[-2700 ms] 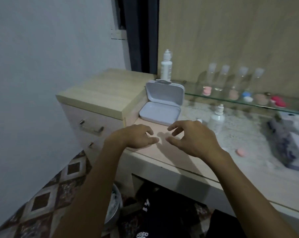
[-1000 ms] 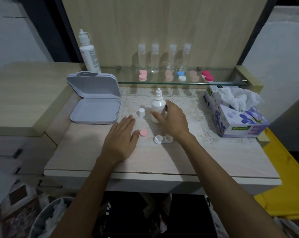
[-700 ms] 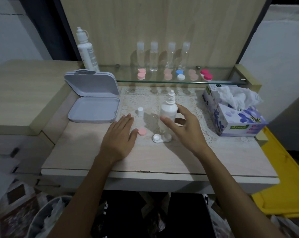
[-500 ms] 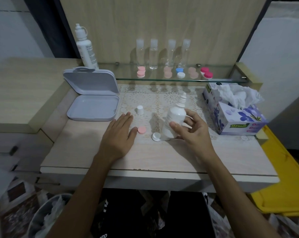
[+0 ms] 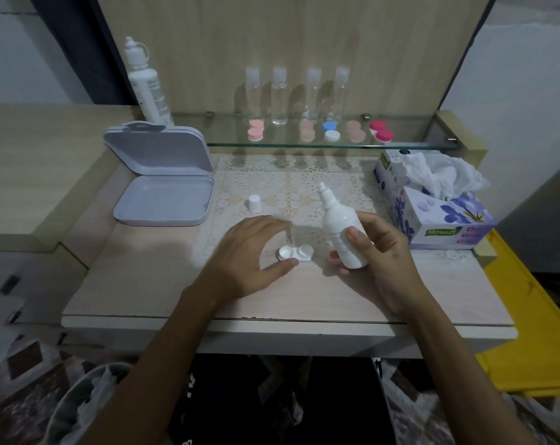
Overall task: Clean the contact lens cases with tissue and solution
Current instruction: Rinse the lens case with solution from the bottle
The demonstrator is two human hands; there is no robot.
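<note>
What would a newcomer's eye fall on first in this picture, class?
First, the right hand gripping a small white solution bottle, uncapped and tilted, at the middle of the table. Beside it the left hand reaches around the white contact lens case. At the right edge stands a purple-flowered tissue box.

tissue box (image 5: 439, 220) | green label | reads "Mysoft"

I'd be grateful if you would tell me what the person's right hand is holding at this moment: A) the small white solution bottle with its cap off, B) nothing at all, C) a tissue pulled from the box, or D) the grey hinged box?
A: the right hand grips the small white solution bottle, whose bare nozzle points up and to the left, while its white cap stands apart on the lace mat.
</note>
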